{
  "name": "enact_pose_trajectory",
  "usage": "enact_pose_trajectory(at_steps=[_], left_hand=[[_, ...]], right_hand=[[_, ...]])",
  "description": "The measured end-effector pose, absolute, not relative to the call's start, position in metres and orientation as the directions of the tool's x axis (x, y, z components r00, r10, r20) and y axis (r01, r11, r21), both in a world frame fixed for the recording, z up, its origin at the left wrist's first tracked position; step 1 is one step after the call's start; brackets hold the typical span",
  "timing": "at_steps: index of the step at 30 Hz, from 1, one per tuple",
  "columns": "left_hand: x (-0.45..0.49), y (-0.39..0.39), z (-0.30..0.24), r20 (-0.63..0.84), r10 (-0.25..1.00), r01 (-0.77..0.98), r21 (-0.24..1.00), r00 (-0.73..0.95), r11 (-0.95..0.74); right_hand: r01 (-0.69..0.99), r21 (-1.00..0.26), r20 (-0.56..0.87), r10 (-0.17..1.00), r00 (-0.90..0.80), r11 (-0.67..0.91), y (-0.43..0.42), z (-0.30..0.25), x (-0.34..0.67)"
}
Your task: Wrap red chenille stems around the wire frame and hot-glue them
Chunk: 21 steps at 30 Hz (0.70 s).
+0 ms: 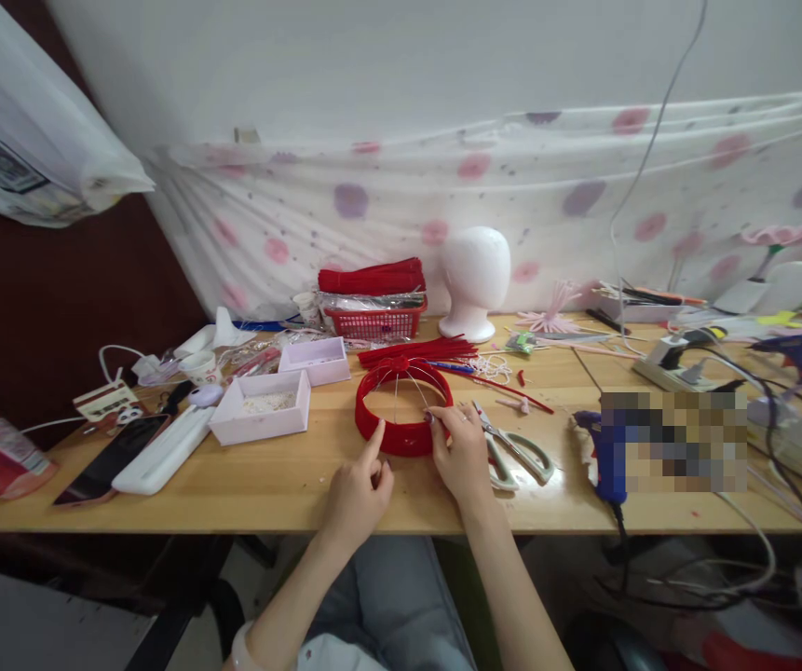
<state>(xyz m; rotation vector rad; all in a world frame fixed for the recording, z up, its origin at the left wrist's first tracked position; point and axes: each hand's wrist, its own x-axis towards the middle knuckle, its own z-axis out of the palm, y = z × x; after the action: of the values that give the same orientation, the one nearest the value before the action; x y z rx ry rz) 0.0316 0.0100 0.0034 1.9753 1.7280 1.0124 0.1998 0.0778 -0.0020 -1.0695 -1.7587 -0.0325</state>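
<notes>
A red fuzzy headpiece frame [405,438], a wide band with thin wires arching over to a red knot, lies on the wooden table in front of me. My left hand [360,499] is at its front left, the index finger stretched out against the band and the other fingers curled. At the front right, my right hand [460,452] pinches the band's upper edge between thumb and fingers. Whether a small piece is also in that pinch is hidden. Scissors [523,452] with pale handles lie just right of my right hand.
Behind the frame lie red pipe cleaners [421,349], a red basket [376,323] and a white foam head [476,280]. White boxes [261,410], a phone [111,461] and a white case [163,449] sit left. A blue glue gun [608,457] and power strips with cables [680,373] are right.
</notes>
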Motion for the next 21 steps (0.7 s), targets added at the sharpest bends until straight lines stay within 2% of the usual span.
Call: enact_pose_trajectory(at_steps=[10, 13, 15, 17, 21], left_hand=[[0.034, 0.006, 0.008, 0.206, 0.967, 0.770, 0.589, 0.151, -0.246], [0.045, -0.002, 0.006, 0.211, 0.948, 0.762, 0.565, 0.237, -0.316], [0.054, -0.008, 0.003, 0.249, 0.926, 0.712, 0.591, 0.284, -0.378], [0.062, -0.014, 0.001, 0.318, 0.913, 0.645, 0.647, 0.254, -0.405], [0.058, -0.017, 0.003, 0.458, 0.884, 0.549, 0.718, 0.089, -0.427]], right_hand=[[0.658, -0.443, 0.771, 0.634, -0.067, 0.608, 0.077, 0.000, 0.199], [0.656, -0.438, 0.778, 0.625, -0.066, 0.614, 0.077, -0.001, 0.200], [0.654, -0.435, 0.782, 0.620, -0.067, 0.619, 0.078, -0.001, 0.200], [0.652, -0.431, 0.786, 0.614, -0.068, 0.624, 0.078, -0.002, 0.201], [0.645, -0.419, 0.797, 0.599, -0.075, 0.639, 0.078, -0.002, 0.201]])
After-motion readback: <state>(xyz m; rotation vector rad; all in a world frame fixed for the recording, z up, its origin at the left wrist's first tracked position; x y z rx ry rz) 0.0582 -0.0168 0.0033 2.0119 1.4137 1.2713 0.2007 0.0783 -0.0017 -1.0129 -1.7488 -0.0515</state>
